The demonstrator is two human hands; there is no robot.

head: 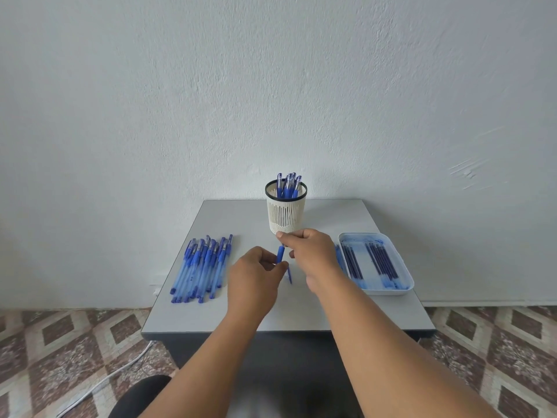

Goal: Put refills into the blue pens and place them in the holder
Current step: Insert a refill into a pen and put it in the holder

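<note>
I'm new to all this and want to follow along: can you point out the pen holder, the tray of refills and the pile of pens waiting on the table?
pen holder (pixel 285 215), head view, on its slatted white wall.
tray of refills (pixel 388 236), head view, on its far rim.
pile of pens (pixel 200 267), head view, on the middle barrels.

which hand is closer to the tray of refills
Right. The right hand is just left of the tray; the left hand sits farther left, beyond the right hand.

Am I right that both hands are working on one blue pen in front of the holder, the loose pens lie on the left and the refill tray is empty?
Not quite: in the head view the tray is not empty, it holds dark refills. The rest stands: left hand and right hand hold one blue pen before the holder, loose pens on the left.
</note>
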